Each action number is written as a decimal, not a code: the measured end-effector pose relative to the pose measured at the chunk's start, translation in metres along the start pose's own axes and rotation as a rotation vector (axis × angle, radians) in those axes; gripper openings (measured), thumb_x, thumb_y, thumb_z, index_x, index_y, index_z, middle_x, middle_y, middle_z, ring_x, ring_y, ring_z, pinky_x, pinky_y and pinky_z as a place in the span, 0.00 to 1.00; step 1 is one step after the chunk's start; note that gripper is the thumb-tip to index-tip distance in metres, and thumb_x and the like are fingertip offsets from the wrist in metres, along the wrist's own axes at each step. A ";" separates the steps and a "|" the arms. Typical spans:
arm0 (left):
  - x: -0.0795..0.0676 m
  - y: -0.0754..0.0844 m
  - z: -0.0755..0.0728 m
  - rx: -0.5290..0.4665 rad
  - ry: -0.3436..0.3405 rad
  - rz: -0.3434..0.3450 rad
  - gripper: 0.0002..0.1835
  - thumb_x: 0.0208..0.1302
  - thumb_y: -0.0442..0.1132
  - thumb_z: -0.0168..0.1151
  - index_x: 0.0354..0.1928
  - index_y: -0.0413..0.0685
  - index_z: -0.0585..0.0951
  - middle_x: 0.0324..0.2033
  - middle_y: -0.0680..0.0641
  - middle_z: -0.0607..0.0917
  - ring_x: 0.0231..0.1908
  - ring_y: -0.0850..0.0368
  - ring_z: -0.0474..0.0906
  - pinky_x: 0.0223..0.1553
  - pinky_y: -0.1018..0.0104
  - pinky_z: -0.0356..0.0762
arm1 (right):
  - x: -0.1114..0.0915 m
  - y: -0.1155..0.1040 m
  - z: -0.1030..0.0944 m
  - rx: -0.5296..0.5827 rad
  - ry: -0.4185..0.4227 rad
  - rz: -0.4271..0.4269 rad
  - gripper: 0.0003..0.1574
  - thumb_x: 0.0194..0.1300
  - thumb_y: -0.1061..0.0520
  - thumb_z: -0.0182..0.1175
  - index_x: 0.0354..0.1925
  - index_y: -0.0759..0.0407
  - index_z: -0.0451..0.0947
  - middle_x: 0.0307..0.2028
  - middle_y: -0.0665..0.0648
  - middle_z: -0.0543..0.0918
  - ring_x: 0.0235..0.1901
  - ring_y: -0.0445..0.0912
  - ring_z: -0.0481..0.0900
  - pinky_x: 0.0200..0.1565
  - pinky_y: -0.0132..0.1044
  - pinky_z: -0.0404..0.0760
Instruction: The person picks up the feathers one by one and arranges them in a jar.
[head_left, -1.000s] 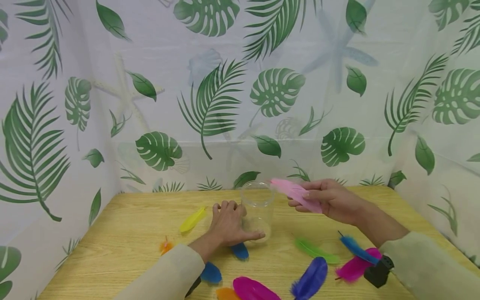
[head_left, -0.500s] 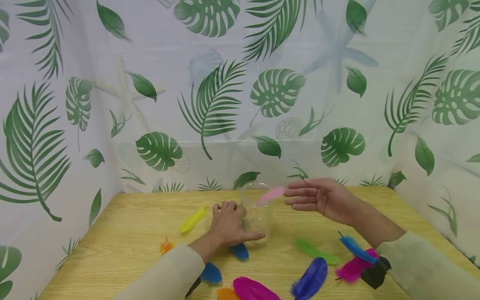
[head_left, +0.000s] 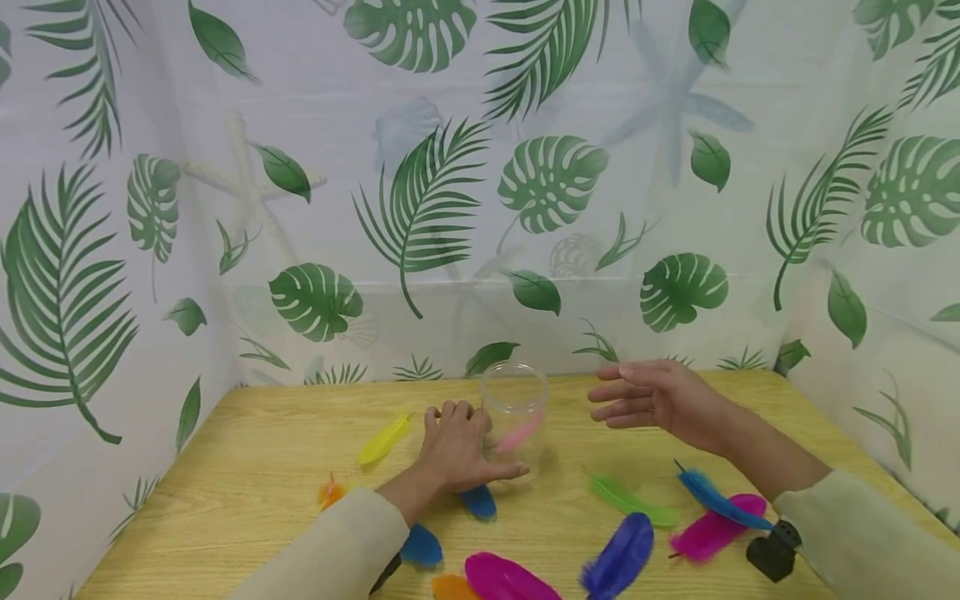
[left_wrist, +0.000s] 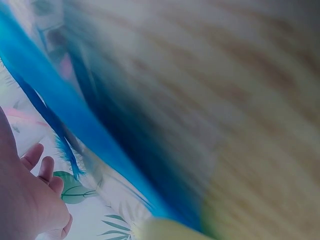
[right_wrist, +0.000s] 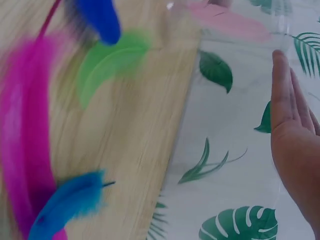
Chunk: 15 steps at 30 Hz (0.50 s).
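A clear plastic cup (head_left: 513,387) stands upright near the table's middle. Inside it leans a pink feather (head_left: 520,433), which the right wrist view also shows through the clear wall. My left hand (head_left: 455,446) holds the cup low on its left side, with the thumb across the front. To the right of the cup, apart from it, my right hand (head_left: 663,398) hovers with fingers extended and nothing in them. A blue feather (head_left: 478,502) lies under the left hand, partly hidden. Beyond the cup's front right lies a green feather (head_left: 632,502).
Several loose feathers lie about: a yellow feather (head_left: 386,439), an orange feather (head_left: 331,492), a purple feather (head_left: 618,554), a magenta feather (head_left: 510,577) and a bright blue feather (head_left: 720,498) over another magenta one. A leaf-printed cloth (head_left: 450,217) encloses the wooden table (head_left: 262,467).
My right hand has let go of the pink feather, which dropped into the cup. That hand then drew back slightly to the right. My left hand has stayed on the cup.
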<state>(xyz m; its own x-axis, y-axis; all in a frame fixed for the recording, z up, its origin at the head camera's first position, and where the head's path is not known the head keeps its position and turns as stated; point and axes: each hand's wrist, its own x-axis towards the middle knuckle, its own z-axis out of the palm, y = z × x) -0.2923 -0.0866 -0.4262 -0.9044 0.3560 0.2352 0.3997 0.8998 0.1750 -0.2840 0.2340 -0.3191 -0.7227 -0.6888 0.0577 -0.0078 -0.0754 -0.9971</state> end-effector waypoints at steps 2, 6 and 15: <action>0.000 0.000 0.000 -0.002 0.001 0.000 0.44 0.46 0.84 0.55 0.47 0.54 0.79 0.46 0.49 0.76 0.49 0.51 0.66 0.53 0.47 0.58 | -0.005 0.003 -0.001 -0.148 0.091 0.001 0.21 0.81 0.56 0.43 0.62 0.59 0.76 0.53 0.58 0.86 0.51 0.52 0.86 0.54 0.43 0.82; -0.001 0.001 -0.003 -0.005 -0.005 -0.003 0.43 0.46 0.83 0.56 0.47 0.53 0.79 0.46 0.49 0.76 0.49 0.51 0.67 0.54 0.46 0.58 | -0.015 0.013 -0.004 -0.473 0.236 -0.022 0.26 0.76 0.57 0.53 0.64 0.74 0.69 0.54 0.66 0.84 0.48 0.45 0.87 0.49 0.39 0.84; 0.000 0.000 -0.002 -0.001 -0.008 -0.002 0.44 0.46 0.84 0.55 0.48 0.53 0.79 0.46 0.49 0.76 0.49 0.51 0.66 0.54 0.46 0.58 | -0.035 0.030 -0.006 -1.291 0.231 -0.140 0.25 0.67 0.59 0.64 0.61 0.65 0.76 0.56 0.63 0.83 0.52 0.58 0.83 0.49 0.49 0.83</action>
<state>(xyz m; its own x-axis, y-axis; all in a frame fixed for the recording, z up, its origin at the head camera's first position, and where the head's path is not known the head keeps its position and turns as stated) -0.2915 -0.0871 -0.4244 -0.9066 0.3558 0.2270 0.3975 0.9005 0.1763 -0.2633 0.2597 -0.3510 -0.7613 -0.5835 0.2827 -0.6483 0.6909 -0.3198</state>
